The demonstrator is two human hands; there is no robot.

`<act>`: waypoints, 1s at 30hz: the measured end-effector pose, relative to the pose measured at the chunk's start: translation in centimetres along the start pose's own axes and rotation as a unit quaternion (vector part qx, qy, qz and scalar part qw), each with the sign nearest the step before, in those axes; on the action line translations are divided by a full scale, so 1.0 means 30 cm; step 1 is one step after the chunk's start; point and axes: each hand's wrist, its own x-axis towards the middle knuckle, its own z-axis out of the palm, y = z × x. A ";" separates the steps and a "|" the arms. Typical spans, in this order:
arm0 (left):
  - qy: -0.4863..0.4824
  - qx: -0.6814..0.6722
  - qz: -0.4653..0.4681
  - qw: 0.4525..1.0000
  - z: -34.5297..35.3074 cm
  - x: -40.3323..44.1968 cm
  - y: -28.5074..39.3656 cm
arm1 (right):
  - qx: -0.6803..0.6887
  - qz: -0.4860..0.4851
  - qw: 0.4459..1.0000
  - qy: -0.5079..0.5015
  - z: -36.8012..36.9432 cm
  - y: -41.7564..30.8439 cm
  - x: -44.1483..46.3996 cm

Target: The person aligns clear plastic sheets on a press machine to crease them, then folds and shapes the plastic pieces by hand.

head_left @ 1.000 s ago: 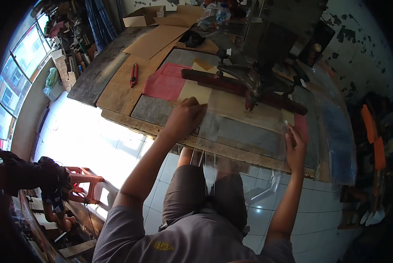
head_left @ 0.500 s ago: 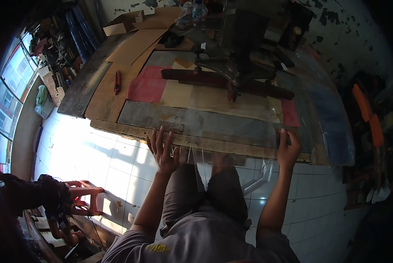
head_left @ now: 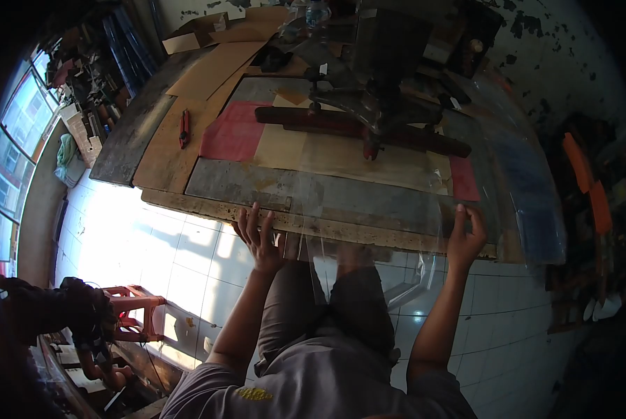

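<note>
A clear plastic sheet (head_left: 412,283) lies over the front of the worktable and hangs down past its edge above my lap. My left hand (head_left: 260,243) is at the wooden front edge, left of the sheet, fingers spread and holding nothing. Right of the sheet, my right hand (head_left: 467,236) has its fingers raised and apart near the table edge. Ahead of both hands, a press machine (head_left: 372,119) with a dark reddish bar stands over a yellowish sheet (head_left: 313,153) with red pieces (head_left: 233,130) at its ends.
A red cutter knife (head_left: 184,129) lies on brown board at the left. Cardboard (head_left: 219,70) and a plastic bottle (head_left: 318,14) are at the back. More clear plastic (head_left: 536,209) drapes over the right side. A red stool (head_left: 135,307) stands lower left.
My right hand has shifted slightly right, and its fingers have moved apart. My left hand stays nearly in place. The view has tilted a little.
</note>
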 end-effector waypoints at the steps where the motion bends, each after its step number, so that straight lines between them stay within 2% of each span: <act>1: 0.002 0.006 0.001 1.000 0.004 -0.002 -0.001 | -0.001 0.005 1.000 0.008 -0.001 0.006 0.001; 6: 0.020 0.014 0.011 1.000 0.015 -0.003 -0.011 | -0.013 -0.004 0.999 0.044 0.003 0.020 -0.001; 30: 0.029 -0.007 -0.018 0.999 0.031 -0.030 -0.019 | 0.025 0.032 0.999 0.025 0.011 0.039 -0.007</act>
